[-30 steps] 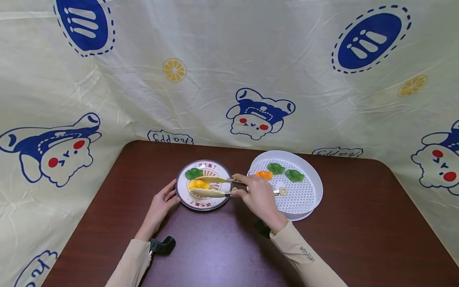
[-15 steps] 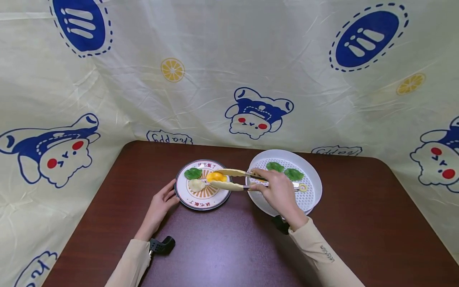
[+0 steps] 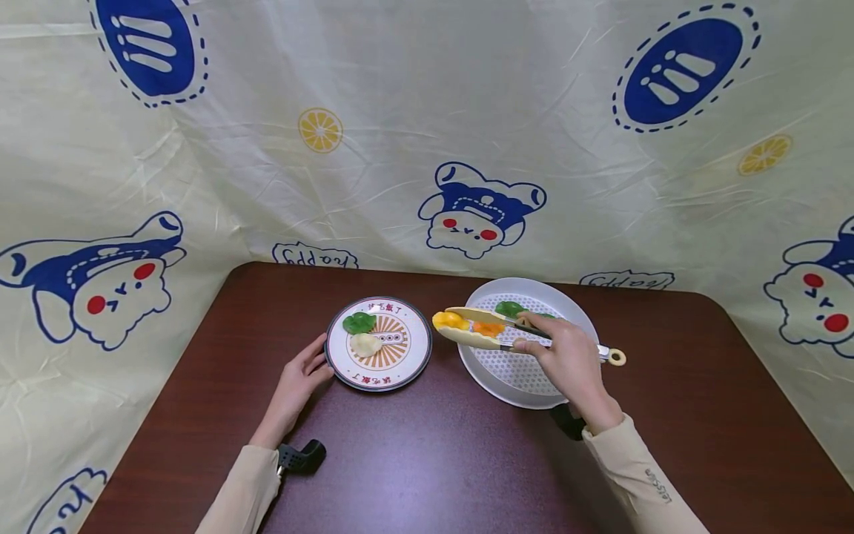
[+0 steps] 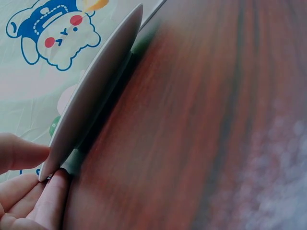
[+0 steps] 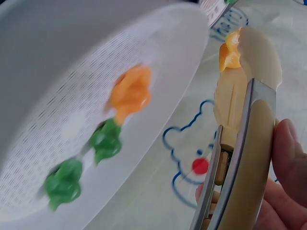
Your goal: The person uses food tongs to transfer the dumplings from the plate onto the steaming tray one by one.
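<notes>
My left hand [image 3: 298, 386] holds the rim of a round printed plate [image 3: 408, 367], thumb on one side and fingers beneath in the left wrist view. On the plate are a green dumpling [image 3: 359, 322] and a whitish dumpling [image 3: 365, 345]. My right hand [image 3: 567, 363] grips beige-tipped tongs [image 5: 261, 57], which pinch a yellow dumpling [image 3: 449, 320] at their tips. That dumpling is just past the left rim of a white perforated basket [image 3: 510, 382] in the head view. Inside the basket lie an orange dumpling [image 5: 130, 91] and two green dumplings [image 5: 105, 141], partly hidden by tongs and hand in the head view.
Plate and basket stand side by side near the far edge of a dark brown wooden table [image 3: 400, 460]. Behind it hangs a pale printed cloth [image 3: 373, 193]. Dark wrist camera mounts [image 3: 303, 456] sit on both wrists.
The tongs have moved right, lifting the yellow dumpling from the plate toward the basket and uncovering the whitish dumpling. My left hand and the plate stay in place.
</notes>
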The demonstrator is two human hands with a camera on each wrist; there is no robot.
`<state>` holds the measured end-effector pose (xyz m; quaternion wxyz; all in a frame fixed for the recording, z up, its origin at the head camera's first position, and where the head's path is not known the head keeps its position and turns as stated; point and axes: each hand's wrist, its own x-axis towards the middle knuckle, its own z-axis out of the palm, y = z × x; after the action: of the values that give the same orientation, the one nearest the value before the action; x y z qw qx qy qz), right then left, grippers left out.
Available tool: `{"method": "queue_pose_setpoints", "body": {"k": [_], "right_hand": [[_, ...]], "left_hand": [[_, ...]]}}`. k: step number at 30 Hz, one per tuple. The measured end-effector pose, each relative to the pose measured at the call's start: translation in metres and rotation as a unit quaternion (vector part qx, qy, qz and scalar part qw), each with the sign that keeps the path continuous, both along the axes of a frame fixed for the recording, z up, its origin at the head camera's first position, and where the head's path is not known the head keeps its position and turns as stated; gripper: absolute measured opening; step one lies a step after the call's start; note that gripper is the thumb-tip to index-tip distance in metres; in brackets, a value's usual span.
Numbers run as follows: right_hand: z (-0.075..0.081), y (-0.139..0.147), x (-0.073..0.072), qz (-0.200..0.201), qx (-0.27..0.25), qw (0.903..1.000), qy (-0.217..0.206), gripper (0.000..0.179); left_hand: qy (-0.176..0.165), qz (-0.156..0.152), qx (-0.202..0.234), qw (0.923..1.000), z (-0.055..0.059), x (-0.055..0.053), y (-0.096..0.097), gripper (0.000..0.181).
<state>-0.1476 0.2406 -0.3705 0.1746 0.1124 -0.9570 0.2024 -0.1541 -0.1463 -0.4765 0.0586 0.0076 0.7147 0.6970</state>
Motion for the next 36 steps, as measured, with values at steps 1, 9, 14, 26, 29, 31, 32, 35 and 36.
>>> {"method": "queue_pose_setpoints", "body": {"k": [1,9,14,26,29,31,32,35,36], "right_hand": [[0.000,0.004,0.001,-0.004,0.002,1.0000,0.002,0.045],[-0.002,0.033,0.009,-0.024,-0.004,0.9996,0.012,0.047],[-0.006,0.051,0.014,-0.043,0.004,0.9989,0.018,0.049],[-0.021,0.084,0.021,-0.087,0.022,0.9958,-0.015,0.048],[-0.023,0.088,0.022,-0.093,0.023,0.9951,-0.023,0.049],[-0.024,0.090,0.022,-0.097,0.023,0.9947,-0.026,0.049],[-0.024,0.091,0.022,-0.098,0.024,0.9946,-0.026,0.049],[-0.025,0.093,0.021,-0.097,0.025,0.9947,-0.023,0.048],[-0.026,0.094,0.021,-0.096,0.026,0.9948,-0.021,0.047]], "left_hand": [[0.000,-0.001,0.000,1.0000,0.000,0.000,0.000,0.063],[0.000,-0.002,0.002,1.0000,0.000,0.000,0.000,0.063],[-0.005,0.000,0.002,1.0000,-0.001,0.000,0.000,0.063],[0.004,0.000,0.008,1.0000,0.000,0.001,0.001,0.062],[0.006,-0.001,0.009,0.9999,0.001,0.001,0.001,0.062],[0.006,0.000,0.010,0.9999,0.001,0.001,0.001,0.062],[0.007,0.000,0.010,0.9999,0.001,0.001,0.001,0.062],[0.007,0.001,0.010,0.9999,0.000,0.001,0.000,0.062],[0.006,0.002,0.010,0.9999,0.000,0.001,0.000,0.062]]}}
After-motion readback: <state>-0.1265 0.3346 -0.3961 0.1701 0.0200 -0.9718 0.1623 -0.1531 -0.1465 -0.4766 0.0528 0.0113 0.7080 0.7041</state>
